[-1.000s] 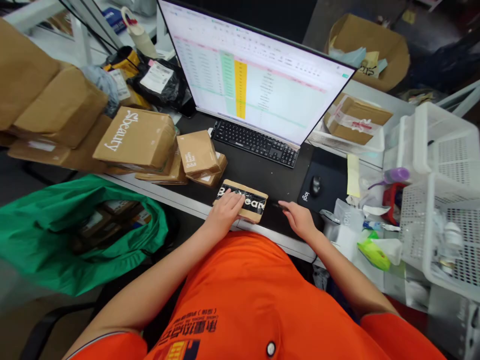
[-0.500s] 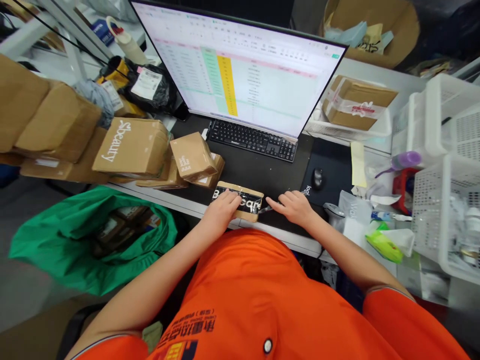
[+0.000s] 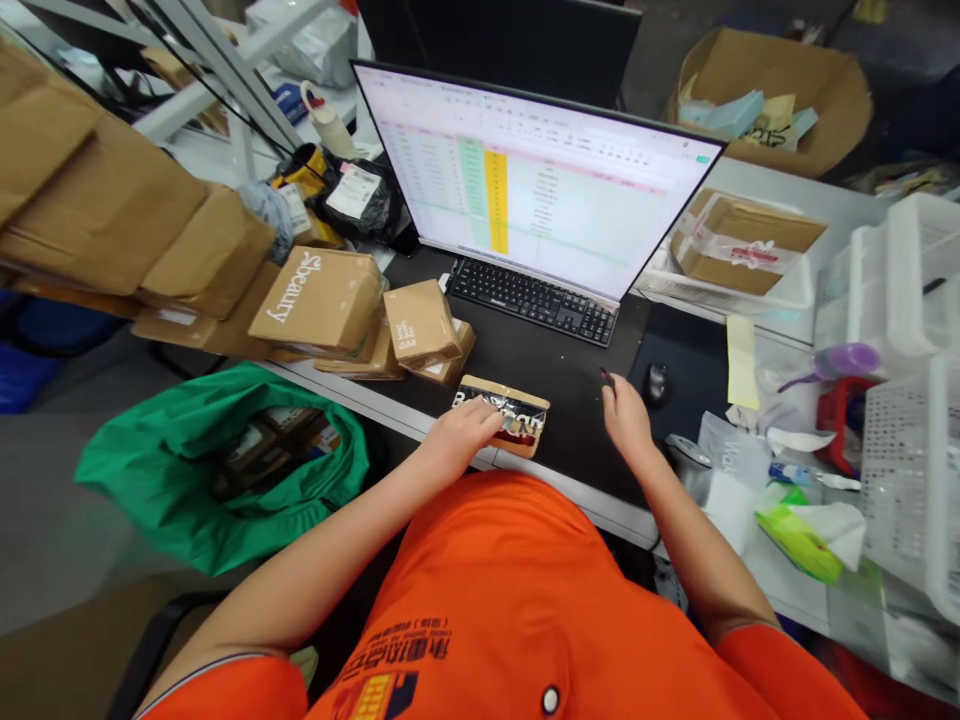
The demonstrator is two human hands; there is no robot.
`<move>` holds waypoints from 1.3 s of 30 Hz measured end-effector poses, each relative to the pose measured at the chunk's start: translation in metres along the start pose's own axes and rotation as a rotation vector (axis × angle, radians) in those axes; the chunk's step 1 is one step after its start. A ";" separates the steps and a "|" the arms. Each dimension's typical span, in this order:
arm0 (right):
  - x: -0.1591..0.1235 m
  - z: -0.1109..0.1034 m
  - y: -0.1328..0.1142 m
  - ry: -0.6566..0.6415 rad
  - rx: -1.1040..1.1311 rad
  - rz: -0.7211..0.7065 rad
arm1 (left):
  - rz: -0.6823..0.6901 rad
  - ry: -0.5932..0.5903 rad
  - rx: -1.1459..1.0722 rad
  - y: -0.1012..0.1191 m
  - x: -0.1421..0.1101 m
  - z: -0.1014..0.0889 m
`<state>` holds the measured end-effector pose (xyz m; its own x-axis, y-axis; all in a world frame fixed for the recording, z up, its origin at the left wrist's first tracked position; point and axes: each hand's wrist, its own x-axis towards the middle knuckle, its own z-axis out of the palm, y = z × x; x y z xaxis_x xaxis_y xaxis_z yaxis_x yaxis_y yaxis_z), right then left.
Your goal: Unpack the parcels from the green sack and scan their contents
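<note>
My left hand point(image 3: 461, 437) lies over the left part of a small, flat cardboard box point(image 3: 538, 434), its fingers resting on the top face. Black tape with large white letters runs across the box; my fingers cover some of the lettering. To the right of the box, my right hand point(image 3: 625, 420) is closed around a slim dark tool point(image 3: 606, 377). Only the tool's tip shows past the fingers, so its kind is unclear. The right hand is apart from the box, between it and the black mouse point(image 3: 656, 383).
A keyboard point(image 3: 534, 300) stands before a monitor point(image 3: 540, 180) showing a spreadsheet. Cardboard boxes point(image 3: 319, 300) are stacked at left, above an open green bag point(image 3: 150, 500) containing parcels. White plastic baskets point(image 3: 900, 440) and a purple-topped item point(image 3: 847, 358) are at right.
My right hand first came close to the box's right edge with the slim tool, then drew away to the right and up. My left hand stays on the box. The camera view has shifted.
</note>
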<state>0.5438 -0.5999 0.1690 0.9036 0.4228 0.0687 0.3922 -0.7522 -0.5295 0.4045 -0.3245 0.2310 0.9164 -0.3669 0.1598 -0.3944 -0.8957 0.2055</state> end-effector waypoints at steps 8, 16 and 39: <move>-0.006 0.008 -0.098 -0.277 0.309 -0.166 | 0.058 0.185 0.142 0.004 -0.021 -0.001; -0.007 0.018 -0.071 -0.180 0.071 -0.188 | 0.039 0.601 0.388 0.009 -0.043 0.027; -0.060 0.029 -0.125 -0.572 1.109 0.374 | -0.772 0.047 0.010 0.027 -0.004 -0.006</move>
<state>0.4358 -0.5167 0.2065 0.6176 0.6405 -0.4564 -0.4645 -0.1711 -0.8689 0.3900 -0.3463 0.2418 0.9275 0.3736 0.0155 0.3563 -0.8956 0.2664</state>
